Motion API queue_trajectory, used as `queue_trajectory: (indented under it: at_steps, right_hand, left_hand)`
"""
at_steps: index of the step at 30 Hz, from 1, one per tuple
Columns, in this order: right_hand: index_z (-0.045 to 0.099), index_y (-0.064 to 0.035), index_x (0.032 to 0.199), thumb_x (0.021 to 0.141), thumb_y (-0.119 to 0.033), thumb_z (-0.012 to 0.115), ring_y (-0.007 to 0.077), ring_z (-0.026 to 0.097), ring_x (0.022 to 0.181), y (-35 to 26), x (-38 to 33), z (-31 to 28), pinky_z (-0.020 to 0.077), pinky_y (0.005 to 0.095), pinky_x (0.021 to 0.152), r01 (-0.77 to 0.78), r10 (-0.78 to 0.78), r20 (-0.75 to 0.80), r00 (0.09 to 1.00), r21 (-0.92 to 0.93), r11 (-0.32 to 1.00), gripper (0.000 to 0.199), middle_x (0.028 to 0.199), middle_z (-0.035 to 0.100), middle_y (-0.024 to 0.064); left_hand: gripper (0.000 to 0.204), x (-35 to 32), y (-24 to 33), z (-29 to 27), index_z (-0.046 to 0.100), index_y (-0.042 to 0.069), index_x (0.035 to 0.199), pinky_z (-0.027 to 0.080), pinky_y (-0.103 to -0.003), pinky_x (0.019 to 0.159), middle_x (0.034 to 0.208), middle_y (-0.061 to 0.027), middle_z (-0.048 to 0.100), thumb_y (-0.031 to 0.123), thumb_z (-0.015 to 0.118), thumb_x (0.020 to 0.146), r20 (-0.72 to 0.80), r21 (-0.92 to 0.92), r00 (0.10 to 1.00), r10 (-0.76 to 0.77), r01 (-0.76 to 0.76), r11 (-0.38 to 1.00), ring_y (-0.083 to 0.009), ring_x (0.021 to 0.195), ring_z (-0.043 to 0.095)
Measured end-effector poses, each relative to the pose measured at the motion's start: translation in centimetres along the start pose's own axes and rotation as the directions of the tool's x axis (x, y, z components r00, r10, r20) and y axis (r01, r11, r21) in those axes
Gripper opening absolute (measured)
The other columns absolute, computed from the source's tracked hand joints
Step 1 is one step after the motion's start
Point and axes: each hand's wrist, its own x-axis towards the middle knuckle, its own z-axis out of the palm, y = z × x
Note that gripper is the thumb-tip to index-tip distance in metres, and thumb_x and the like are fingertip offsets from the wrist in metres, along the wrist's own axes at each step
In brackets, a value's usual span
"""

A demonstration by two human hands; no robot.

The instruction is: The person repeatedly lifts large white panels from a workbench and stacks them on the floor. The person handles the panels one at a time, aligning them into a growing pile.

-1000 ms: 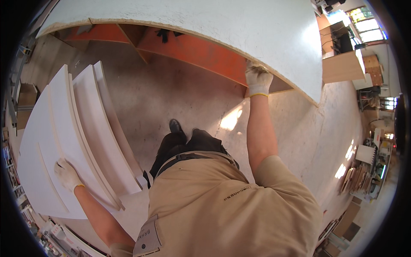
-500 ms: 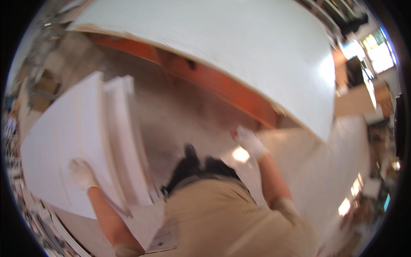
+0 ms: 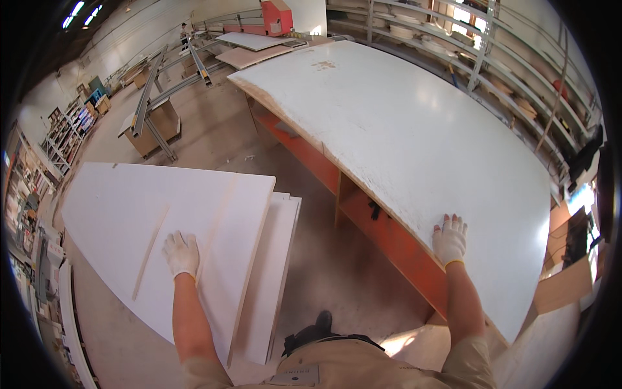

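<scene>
My left hand (image 3: 181, 254), in a white glove with bare fingertips, rests with fingers spread on the top white panel (image 3: 214, 201) of a stack at my left. A thin, pale strip (image 3: 150, 253) lies on that panel beside the hand. More white panels (image 3: 271, 259) show beneath, offset toward the bench. My right hand (image 3: 450, 241), gloved the same way, lies flat near the front edge of a large white-topped workbench (image 3: 395, 129). Its fingers point away from me and nothing shows in them.
Under the worn bench edge runs an orange shelf (image 3: 402, 249) with a small black object (image 3: 374, 209) on it. Metal racks (image 3: 440, 55) stand behind the bench. Farther off are a metal-railed frame (image 3: 152, 97) and a red machine (image 3: 276, 18). My shoe (image 3: 324, 319) is on the floor between stack and bench.
The view has swung up and right, showing more of the room. My right hand, earlier low beside the bench with something red at its fingers, now lies on the bench top. My left hand stays on the panel.
</scene>
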Motion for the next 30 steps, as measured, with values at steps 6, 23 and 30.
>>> queue_trajectory:
  at_steps: [6,23,30]
  right_hand:
    - [0.039,-0.0023,0.166,0.112,-0.038,0.039,0.0359,0.021,0.165,-0.2,-0.1,0.5,0.0121,0.0463,0.137,0.001,0.003,-0.069,0.998,0.066,0.998,0.064,0.175,0.033,0.0207]
    - [0.049,-0.0011,0.16,0.109,-0.032,0.049,0.0374,0.026,0.163,0.0,0.0,1.1,0.0191,0.0456,0.135,0.003,0.019,-0.142,0.99,0.156,0.988,0.059,0.171,0.039,0.0208]
    - [0.05,-0.0011,0.159,0.108,-0.032,0.05,0.037,0.028,0.162,0.1,0.2,1.2,0.018,0.0459,0.136,0.001,0.025,-0.152,0.988,0.168,0.986,0.059,0.17,0.04,0.0218]
  left_hand:
    - [0.059,2.3,-0.2,1.9,0.059,0.002,0.144,0.031,-0.054,0.123,0.15,-0.0222,0.056,0.048,0.049,0.109,0.028,0.04,0.999,-0.029,0.028,0.999,-0.038,0.142,0.048]
    - [0.057,1.9,1.0,0.4,0.059,0.002,0.144,0.032,-0.055,0.123,0.15,-0.0212,0.055,0.045,0.053,0.107,-0.005,-0.027,0.999,-0.054,0.054,0.998,-0.0391,0.141,0.046]
    - [0.057,1.9,0.6,1.2,0.06,0.001,0.142,0.03,-0.055,0.124,0.151,-0.0224,0.055,0.044,0.055,0.106,-0.038,-0.032,0.998,-0.042,0.04,0.999,-0.0403,0.142,0.046]
